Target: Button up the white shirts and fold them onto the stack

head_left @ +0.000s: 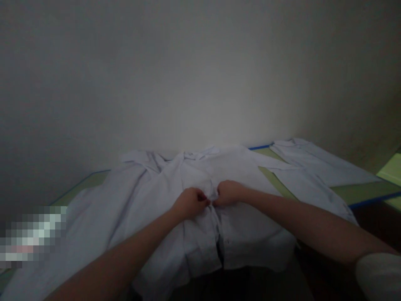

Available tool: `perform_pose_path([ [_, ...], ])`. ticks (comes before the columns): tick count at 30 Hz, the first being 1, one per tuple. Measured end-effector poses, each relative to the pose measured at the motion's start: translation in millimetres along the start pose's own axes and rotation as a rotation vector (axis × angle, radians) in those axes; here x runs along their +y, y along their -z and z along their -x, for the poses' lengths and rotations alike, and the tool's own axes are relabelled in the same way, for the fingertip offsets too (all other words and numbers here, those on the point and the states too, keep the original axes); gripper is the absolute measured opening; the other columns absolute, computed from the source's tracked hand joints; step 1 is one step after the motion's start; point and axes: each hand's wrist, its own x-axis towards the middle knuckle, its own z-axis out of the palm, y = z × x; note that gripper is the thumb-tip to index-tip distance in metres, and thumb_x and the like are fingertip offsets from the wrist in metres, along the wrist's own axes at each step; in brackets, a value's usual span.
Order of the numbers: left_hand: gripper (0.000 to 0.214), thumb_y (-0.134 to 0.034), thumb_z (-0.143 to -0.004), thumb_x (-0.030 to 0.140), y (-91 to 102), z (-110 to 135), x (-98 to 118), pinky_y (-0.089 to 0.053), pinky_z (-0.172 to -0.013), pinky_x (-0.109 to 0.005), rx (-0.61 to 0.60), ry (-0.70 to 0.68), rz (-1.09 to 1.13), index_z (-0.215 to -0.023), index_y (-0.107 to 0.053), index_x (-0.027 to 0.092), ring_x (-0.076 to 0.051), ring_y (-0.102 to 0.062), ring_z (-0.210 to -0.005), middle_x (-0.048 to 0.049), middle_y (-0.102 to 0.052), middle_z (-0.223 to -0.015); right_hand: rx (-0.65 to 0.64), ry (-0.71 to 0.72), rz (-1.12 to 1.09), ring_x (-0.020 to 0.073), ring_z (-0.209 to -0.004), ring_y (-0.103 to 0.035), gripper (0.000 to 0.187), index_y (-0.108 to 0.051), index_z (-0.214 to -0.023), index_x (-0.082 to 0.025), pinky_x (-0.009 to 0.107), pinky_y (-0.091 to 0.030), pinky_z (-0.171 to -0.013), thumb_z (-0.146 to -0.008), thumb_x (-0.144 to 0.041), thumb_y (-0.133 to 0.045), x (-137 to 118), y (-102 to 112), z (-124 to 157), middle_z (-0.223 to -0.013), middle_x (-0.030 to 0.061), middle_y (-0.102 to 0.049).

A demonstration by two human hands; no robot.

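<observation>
1. Here, we see both bare hands meeting over a white shirt (250, 238), which lies beneath them across a green table (360, 190) with blue edging.
2. Our left hand (191, 203) is closed in a pinch at the shirt's front opening; our right hand (232, 192), fingers curled, grips the opposite edge just beside it. Whether a button sits between the fingertips, we cannot tell.
3. Nearer to us than the hands, the two front edges part over a dark gap, with a button (227, 241) showing below the right hand. The collar (196, 156) lies beyond both hands.
4. Left of our left hand spreads another white garment (90, 217); well to the right of our right hand lies a third (322, 163).
5. The risk, as we judge it: the edges could end up misaligned if the hands grip at unequal heights. The hem hangs over the table's near side, so a hard pull towards us might drag the cloth off.
</observation>
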Motion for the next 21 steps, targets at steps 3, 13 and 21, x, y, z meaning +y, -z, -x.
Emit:
perform_pose_path([
  [3,0.026,-0.056,-0.069,0.040,3.4,-1,3,-0.036,-0.055,-0.022,-0.050,0.004,0.026,-0.075,-0.069,0.018,-0.014,-0.058,-0.065,-0.0044,-0.067,-0.071,-0.059,-0.004,-0.019,0.0257,-0.078,-0.063,0.051,-0.069,-0.093,-0.009,0.026,-0.044,-0.058,-0.063,-0.047,-0.055,3,4,-3,-0.087,0.0179,-0.067],
  [13,0.021,-0.052,-0.070,0.030,6.0,9,6,-0.036,-0.058,-0.023,-0.025,-0.069,-0.039,-0.077,-0.069,0.019,-0.014,-0.057,-0.065,-0.0043,-0.066,-0.071,-0.023,0.003,-0.024,0.0230,-0.073,-0.062,0.061,-0.071,-0.084,-0.011,0.028,-0.042,-0.061,-0.065,-0.065,-0.052,15,0,0,-0.078,0.0153,-0.067],
  [21,0.016,-0.049,-0.069,0.021,16.3,20,3,-0.035,-0.057,-0.022,-0.076,-0.146,-0.084,-0.075,-0.063,0.018,-0.013,-0.054,-0.063,-0.0030,-0.063,-0.071,-0.025,-0.003,-0.026,0.0207,-0.069,-0.061,0.055,-0.071,-0.081,-0.013,0.026,-0.041,-0.058,-0.060,-0.063,-0.057,28,1,11,-0.075,0.0119,-0.067],
])
